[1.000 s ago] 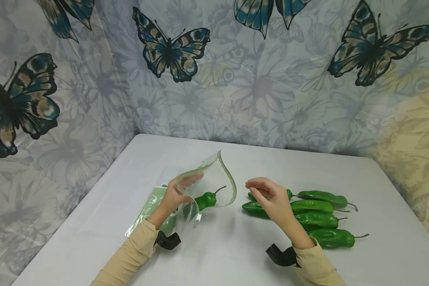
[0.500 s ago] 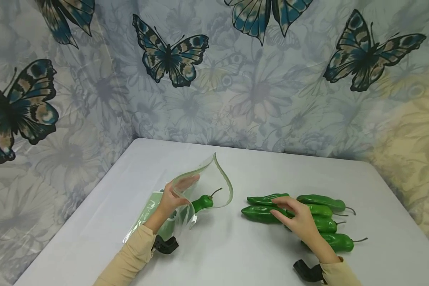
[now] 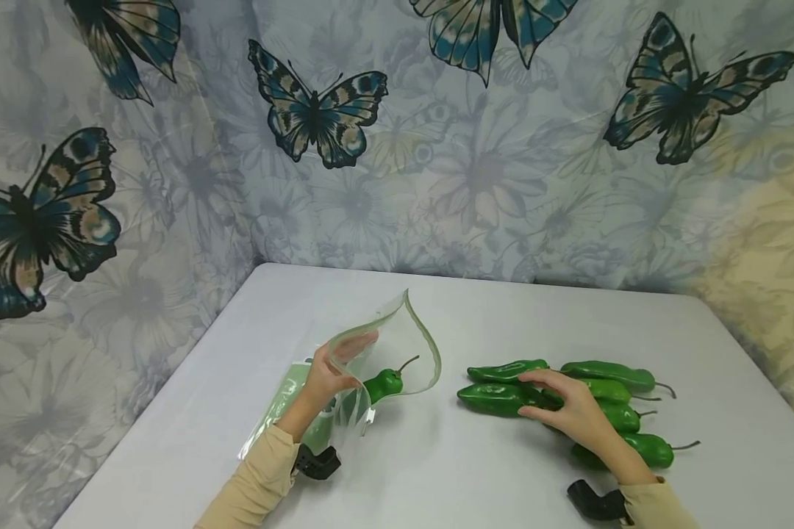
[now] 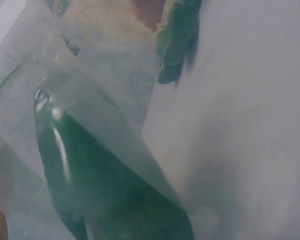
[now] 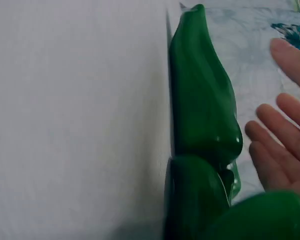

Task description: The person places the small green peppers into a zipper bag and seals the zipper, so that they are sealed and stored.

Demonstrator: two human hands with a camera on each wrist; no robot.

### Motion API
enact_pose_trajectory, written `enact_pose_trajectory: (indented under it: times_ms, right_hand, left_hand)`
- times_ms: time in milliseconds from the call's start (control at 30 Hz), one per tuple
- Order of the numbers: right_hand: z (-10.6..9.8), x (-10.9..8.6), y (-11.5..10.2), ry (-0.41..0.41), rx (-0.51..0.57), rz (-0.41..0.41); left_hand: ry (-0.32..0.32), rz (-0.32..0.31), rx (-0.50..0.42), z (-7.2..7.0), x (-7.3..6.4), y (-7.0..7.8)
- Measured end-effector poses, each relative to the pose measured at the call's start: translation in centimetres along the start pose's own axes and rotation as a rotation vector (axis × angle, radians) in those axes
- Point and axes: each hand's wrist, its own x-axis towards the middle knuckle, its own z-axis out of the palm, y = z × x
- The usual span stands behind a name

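My left hand [image 3: 324,378] holds up a clear zip bag [image 3: 431,345] by its side, the mouth spread wide with a pale green edge. Inside rests a green pepper [image 3: 384,383], its stem toward the mouth; in the left wrist view that pepper [image 4: 110,185] shows through the plastic. Over the group of green peppers on the right is my right hand [image 3: 578,411], thumb and fingers apart. Its fingertips overlap the near-left pepper [image 3: 492,397] in the head view. The right wrist view has the fingers [image 5: 285,135] spread beside a pepper [image 5: 202,95], gripping nothing.
Several more peppers lie close together, among them one at the back [image 3: 612,373] and one at the front [image 3: 651,450]. A flat green printed plastic packet [image 3: 278,400] lies behind my left forearm on the white table [image 3: 450,470]. Butterfly-print fabric walls [image 3: 483,184] enclose the table.
My right hand has moved right, from between the bag and the peppers to over the peppers, and its thumb and fingers have spread. The left hand keeps holding the bag.
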Motion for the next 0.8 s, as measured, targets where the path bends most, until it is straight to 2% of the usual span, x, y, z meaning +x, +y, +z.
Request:
enact_pose_trajectory:
  times_ms: [100, 200, 400, 567, 800]
  right_hand:
    - [-0.3, 0.0, 0.2, -0.051, -0.092, 0.008]
    - [-0.5, 0.1, 0.4, -0.084, -0.133, 0.010]
    - [-0.9, -0.5, 0.7, -0.095, -0.195, -0.013]
    - [-1.6, -0.6, 0.8, -0.125, -0.255, -0.017]
    - [-1.9, -0.1, 0.8, -0.240, -0.258, 0.083]
  left_hand:
    - [0.013, -0.004, 0.017, 0.2, -0.4, 0.2]
    - [0.012, -0.010, 0.033, 0.3, -0.6, 0.4]
    - [-0.006, -0.002, 0.067, 0.3, -0.4, -0.1]
    - [-0.004, 0.006, 0.036, 0.0, -0.4, -0.5]
    - [0.018, -0.012, 0.039, -0.4, -0.5, -0.4]
